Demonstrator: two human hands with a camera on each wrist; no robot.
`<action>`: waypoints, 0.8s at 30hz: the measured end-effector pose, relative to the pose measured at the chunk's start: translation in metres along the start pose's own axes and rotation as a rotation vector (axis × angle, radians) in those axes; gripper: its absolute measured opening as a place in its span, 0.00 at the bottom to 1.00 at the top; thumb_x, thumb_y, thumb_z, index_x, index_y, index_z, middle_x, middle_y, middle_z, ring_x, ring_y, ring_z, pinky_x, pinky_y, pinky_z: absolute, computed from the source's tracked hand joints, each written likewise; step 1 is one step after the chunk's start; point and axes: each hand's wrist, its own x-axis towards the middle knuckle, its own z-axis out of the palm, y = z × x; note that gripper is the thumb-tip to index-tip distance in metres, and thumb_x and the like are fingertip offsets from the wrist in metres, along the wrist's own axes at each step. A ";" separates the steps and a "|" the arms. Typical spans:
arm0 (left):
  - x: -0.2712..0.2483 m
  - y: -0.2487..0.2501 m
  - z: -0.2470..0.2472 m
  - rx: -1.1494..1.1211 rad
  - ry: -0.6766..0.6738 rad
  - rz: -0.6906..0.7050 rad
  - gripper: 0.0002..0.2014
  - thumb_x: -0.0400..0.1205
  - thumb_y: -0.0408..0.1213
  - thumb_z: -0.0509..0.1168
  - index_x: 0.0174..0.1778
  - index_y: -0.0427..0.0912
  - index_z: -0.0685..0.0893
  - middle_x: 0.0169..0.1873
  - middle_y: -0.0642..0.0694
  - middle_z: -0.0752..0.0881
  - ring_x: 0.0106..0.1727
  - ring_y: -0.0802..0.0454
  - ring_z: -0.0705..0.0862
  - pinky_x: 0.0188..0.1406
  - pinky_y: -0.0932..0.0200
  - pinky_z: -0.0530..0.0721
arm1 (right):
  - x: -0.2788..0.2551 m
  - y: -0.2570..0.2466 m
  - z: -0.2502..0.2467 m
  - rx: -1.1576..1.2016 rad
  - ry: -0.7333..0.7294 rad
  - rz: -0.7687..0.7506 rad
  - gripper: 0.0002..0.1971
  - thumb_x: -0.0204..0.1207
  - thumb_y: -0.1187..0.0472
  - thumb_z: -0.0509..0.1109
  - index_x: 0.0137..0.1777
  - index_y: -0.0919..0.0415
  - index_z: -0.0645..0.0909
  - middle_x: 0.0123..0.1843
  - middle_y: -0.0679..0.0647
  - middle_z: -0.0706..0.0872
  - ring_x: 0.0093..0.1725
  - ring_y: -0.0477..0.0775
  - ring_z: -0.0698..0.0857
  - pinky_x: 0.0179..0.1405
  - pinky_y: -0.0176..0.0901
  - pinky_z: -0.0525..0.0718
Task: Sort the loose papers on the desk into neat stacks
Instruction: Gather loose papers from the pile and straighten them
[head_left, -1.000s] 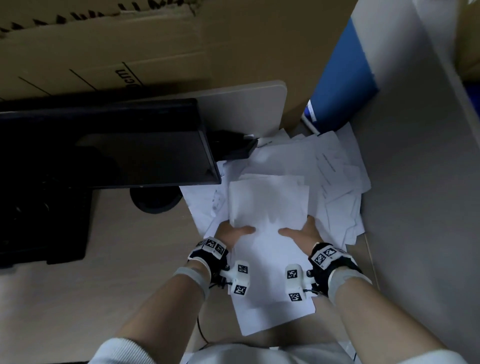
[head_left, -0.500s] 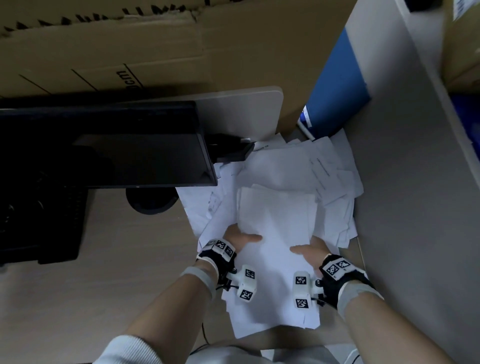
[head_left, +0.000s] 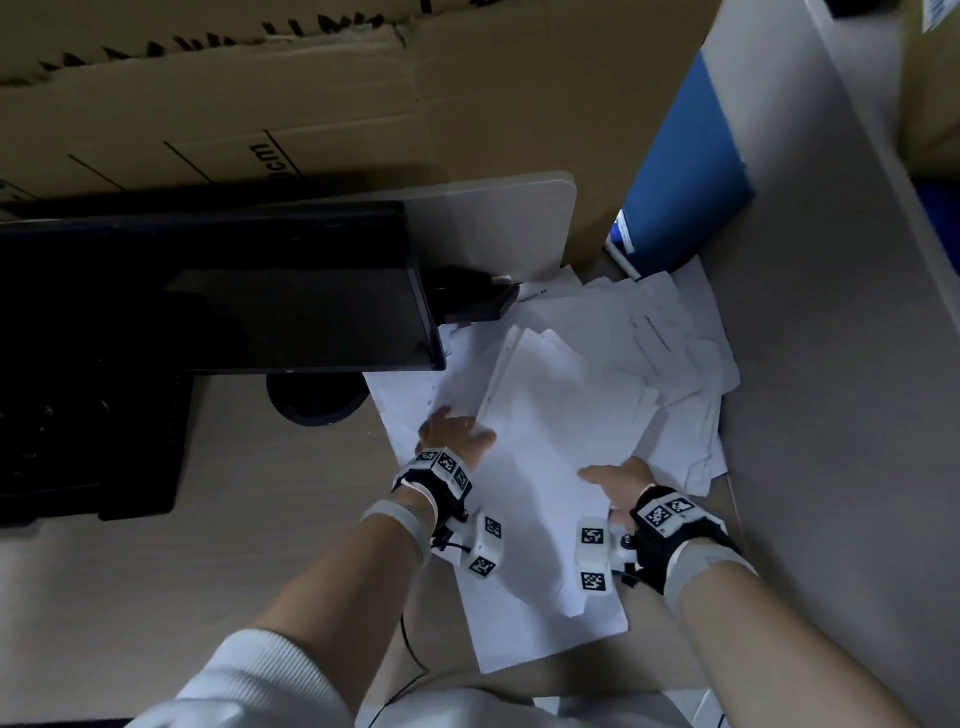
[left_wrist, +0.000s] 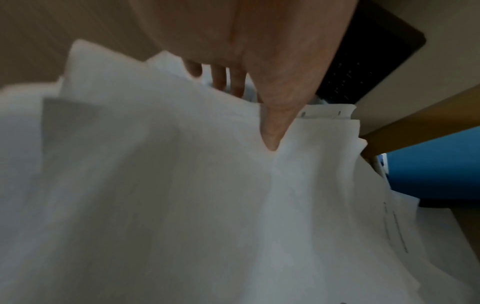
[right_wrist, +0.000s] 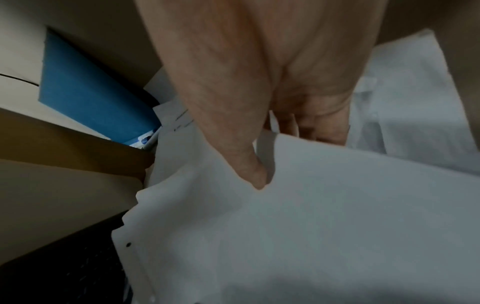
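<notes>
A bundle of white sheets (head_left: 556, 415) is held between both hands above a scattered pile of papers (head_left: 675, 353) on the desk. My left hand (head_left: 457, 434) grips the bundle's left edge, thumb on top (left_wrist: 272, 131), fingers underneath. My right hand (head_left: 618, 475) grips the right edge the same way, thumb pressed on the top sheet (right_wrist: 249, 168). The bundle (left_wrist: 155, 185) fills both wrist views; its sheets are fanned and uneven (right_wrist: 311, 226). One larger sheet (head_left: 545, 634) lies flat below, near my body.
A black monitor (head_left: 234, 291) on a round base (head_left: 311, 405) stands to the left, a dark keyboard (head_left: 78, 426) beyond it. A blue folder (head_left: 685, 171) leans at the back right. A grey partition (head_left: 841, 415) walls the right side. Cardboard boxes (head_left: 260, 104) stand behind.
Both hands have lifted and turned the bundle a little clockwise, shifting it right and towards me. The sheets in it have fanned out more.
</notes>
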 end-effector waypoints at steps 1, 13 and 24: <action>0.002 -0.005 0.001 -0.057 -0.015 -0.017 0.28 0.78 0.58 0.66 0.72 0.48 0.82 0.78 0.43 0.73 0.79 0.40 0.71 0.74 0.50 0.74 | 0.000 0.000 0.004 -0.005 -0.009 0.013 0.41 0.72 0.57 0.80 0.77 0.76 0.64 0.69 0.71 0.79 0.64 0.71 0.82 0.64 0.62 0.82; -0.011 0.001 0.030 -0.560 -0.101 0.030 0.41 0.75 0.38 0.78 0.80 0.42 0.62 0.67 0.47 0.73 0.67 0.45 0.78 0.70 0.54 0.76 | -0.003 0.006 -0.010 -0.038 0.093 -0.030 0.35 0.78 0.61 0.75 0.79 0.76 0.64 0.65 0.69 0.80 0.63 0.66 0.81 0.59 0.51 0.78; 0.014 0.055 0.030 -0.469 -0.044 0.044 0.27 0.79 0.46 0.74 0.71 0.38 0.78 0.77 0.39 0.74 0.78 0.41 0.72 0.73 0.55 0.72 | 0.014 -0.038 -0.043 -0.043 0.153 -0.233 0.32 0.68 0.59 0.80 0.73 0.64 0.77 0.70 0.63 0.82 0.65 0.63 0.83 0.68 0.56 0.81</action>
